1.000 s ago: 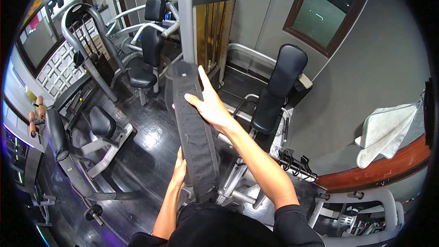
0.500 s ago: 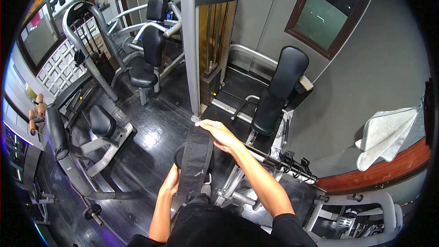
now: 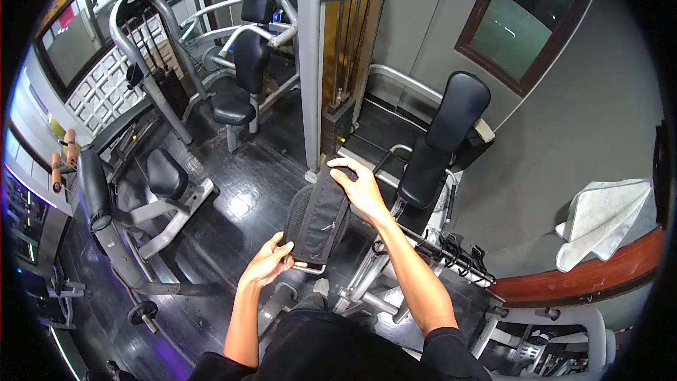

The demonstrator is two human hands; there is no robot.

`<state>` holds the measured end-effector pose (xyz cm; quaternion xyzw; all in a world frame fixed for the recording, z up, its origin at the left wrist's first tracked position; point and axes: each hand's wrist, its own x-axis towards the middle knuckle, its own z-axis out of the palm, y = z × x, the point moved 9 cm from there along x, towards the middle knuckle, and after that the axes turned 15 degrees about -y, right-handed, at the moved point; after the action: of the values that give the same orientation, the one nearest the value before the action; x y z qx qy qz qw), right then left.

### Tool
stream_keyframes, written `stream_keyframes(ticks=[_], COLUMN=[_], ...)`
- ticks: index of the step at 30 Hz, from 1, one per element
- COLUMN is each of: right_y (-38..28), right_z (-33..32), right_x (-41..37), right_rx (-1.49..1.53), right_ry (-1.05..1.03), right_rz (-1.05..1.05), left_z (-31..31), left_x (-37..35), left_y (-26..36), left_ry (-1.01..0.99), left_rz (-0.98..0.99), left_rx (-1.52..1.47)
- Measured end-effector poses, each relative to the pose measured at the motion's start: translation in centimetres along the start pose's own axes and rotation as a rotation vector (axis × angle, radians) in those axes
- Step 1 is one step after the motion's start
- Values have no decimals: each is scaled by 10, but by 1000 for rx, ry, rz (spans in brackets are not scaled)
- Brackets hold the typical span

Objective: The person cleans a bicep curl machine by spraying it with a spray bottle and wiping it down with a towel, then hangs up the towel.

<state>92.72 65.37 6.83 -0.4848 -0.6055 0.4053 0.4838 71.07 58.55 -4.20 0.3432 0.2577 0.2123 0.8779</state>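
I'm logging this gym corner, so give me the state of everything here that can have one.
belt: looks folded double, held off the floor at both ends.
left hand: closed on the belt's lower end.
right hand: closed on the belt's upper end.
towel: draped over the wooden ledge.
machine seat: unoccupied.

Gym: weight-stack machine [image 3: 338,49], padded seats [image 3: 233,102], dark glossy floor [image 3: 240,204].

Single head-worn view, wide fisheye, facing forward and steeply down, dark floor [image 3: 243,229] near below.
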Motion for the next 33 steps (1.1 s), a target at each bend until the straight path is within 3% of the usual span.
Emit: stream_keyframes(ticks=[3,6,11,15,23,26,28,33], right_y=[-28,-35,-31,-34,-16,-7,-4,6], right_z=[5,12,11,15,20,22,25,40], right_x=[-4,-8,-19,-26,-36,-38,-40,-43], right_rx=[-130,-31,44,-63,-18,-2,-55,-184], right_ry=[-28,-65,92,96,48,64,65,-58], right_rz=[-83,-123,-173,-202,-111,-73,-38,-5], left_z=[-10,-22,-15,-10,9,12,25,20], left_x=[10,16,17,21,28,29,31,37], left_y=[-6,-13,-15,-14,-13,-2,12,18], left_ry=[10,64,95,75,-92,-109,-230,-52], left_rz=[5,-18,-99,-70,-98,29,105,104], left_rx=[-47,-55,-27,-93,-44,-44,-42,-50])
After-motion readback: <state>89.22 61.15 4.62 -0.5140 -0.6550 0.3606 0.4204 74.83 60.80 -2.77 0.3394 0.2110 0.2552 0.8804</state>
